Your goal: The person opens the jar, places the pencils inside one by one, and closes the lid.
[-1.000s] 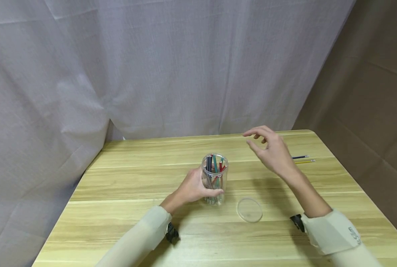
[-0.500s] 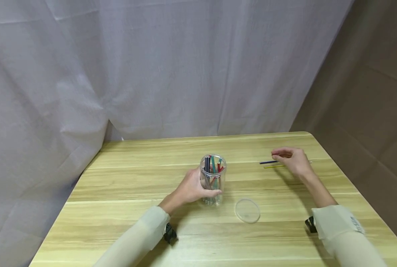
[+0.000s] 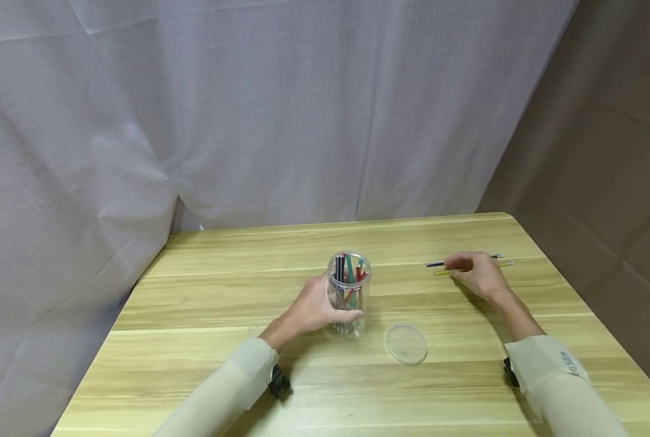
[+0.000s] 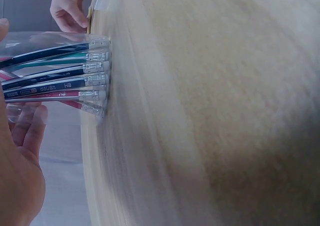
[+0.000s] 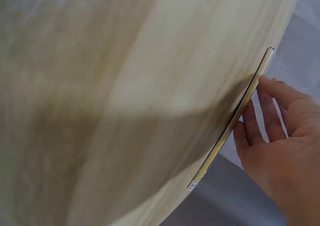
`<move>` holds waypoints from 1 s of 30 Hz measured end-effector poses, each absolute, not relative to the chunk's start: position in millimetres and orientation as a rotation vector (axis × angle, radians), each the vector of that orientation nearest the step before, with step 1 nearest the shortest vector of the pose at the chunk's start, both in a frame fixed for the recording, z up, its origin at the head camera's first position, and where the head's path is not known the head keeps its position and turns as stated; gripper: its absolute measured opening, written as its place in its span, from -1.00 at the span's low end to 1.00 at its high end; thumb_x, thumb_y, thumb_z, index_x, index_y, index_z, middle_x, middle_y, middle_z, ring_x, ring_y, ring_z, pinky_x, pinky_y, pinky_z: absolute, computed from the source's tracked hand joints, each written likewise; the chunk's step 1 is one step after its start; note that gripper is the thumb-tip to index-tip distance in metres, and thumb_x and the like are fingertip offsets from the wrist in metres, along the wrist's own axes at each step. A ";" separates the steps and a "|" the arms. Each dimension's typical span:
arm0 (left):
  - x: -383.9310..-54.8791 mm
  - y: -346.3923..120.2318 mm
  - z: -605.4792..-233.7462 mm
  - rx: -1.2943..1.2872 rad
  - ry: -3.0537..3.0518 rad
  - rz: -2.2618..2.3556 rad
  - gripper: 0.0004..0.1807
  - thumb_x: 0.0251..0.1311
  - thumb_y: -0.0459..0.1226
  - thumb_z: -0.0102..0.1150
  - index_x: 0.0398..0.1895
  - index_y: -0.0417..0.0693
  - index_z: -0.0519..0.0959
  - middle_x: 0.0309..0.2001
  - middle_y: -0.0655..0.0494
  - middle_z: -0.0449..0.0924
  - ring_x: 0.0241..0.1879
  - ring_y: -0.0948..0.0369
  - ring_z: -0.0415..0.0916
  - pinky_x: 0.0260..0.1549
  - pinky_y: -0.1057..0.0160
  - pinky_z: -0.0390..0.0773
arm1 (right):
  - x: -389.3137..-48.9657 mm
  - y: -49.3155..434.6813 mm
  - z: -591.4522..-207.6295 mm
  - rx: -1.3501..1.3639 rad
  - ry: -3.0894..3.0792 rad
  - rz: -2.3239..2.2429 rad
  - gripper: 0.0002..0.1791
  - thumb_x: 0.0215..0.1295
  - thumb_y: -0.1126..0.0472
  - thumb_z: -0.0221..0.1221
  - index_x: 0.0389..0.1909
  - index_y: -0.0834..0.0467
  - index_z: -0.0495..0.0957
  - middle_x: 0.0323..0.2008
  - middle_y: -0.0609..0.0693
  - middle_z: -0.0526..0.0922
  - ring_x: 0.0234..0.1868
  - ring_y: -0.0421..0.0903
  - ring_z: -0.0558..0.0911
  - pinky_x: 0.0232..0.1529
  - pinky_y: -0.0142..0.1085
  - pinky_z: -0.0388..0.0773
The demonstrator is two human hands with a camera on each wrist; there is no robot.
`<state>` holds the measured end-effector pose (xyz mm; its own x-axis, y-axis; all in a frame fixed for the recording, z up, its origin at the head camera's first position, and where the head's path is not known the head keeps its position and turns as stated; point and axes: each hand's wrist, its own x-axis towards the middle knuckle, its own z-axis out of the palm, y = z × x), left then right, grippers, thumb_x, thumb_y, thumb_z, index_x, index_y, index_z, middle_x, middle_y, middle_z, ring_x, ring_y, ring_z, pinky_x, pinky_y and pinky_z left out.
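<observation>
My left hand (image 3: 315, 304) grips a clear plastic jar (image 3: 365, 297) standing on the table, thumb across its near side. Inside stand several pencils (image 3: 351, 270), navy, green and red; the left wrist view shows their metal-capped ends at the jar's bottom. At the right of the table my right hand (image 3: 479, 276) is down over two pencils lying side by side, a dark one (image 3: 435, 264) and a yellow pencil (image 5: 212, 158). Thumb and fingertips come in from opposite sides and pinch them at the middle, near the table surface. The hand covers their middle stretch in the head view.
A clear round lid (image 3: 406, 344) lies flat on the wood-grain table (image 3: 221, 279), to the right of the jar and nearer the body. A grey curtain (image 3: 270, 121) hangs behind the table's far edge, and a brown one (image 3: 603, 158) hangs on the right.
My right hand has moved right and down from above the table onto the two pencils, and its fingers have closed in. The left hand and jar have stayed in place.
</observation>
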<state>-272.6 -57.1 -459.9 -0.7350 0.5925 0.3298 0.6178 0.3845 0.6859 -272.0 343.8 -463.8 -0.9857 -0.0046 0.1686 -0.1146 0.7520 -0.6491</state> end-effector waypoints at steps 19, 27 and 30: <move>-273.6 -57.4 -460.8 -1.137 -2.577 -1.306 -0.11 -0.06 0.05 0.68 0.37 0.10 0.48 0.07 0.23 0.72 0.05 0.25 0.66 0.13 0.16 0.63 | -270.4 336.7 -470.2 0.185 -2.774 1.100 -0.80 0.26 0.40 0.47 -0.12 0.34 0.76 -0.28 0.14 0.81 -0.29 -0.07 0.74 -0.30 -0.49 0.57; -272.4 -57.8 -460.1 -1.123 -2.601 -1.316 -0.16 -0.04 0.07 0.67 0.32 0.10 0.51 0.02 0.26 0.73 0.01 0.27 0.65 0.09 0.18 0.64 | -269.7 327.9 -470.1 0.202 -2.802 1.142 -0.80 0.26 0.35 0.49 -0.13 0.31 0.78 -0.28 0.10 0.82 -0.27 -0.10 0.74 -0.25 -0.47 0.58; -272.4 -57.9 -459.7 -1.124 -2.601 -1.310 -0.17 -0.04 0.08 0.67 0.30 0.11 0.51 -0.01 0.28 0.73 -0.02 0.28 0.65 0.07 0.20 0.65 | -268.6 324.7 -467.8 0.183 -2.795 1.229 -0.75 0.28 0.31 0.49 -0.06 0.31 0.78 -0.22 0.12 0.83 -0.21 -0.12 0.76 -0.21 -0.50 0.60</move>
<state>-272.4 -57.9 -459.7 -0.7404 0.5916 0.3189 0.6084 0.3883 0.6921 -268.6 324.7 -467.8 -0.9894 -0.0758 0.1237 -0.1424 0.6707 -0.7279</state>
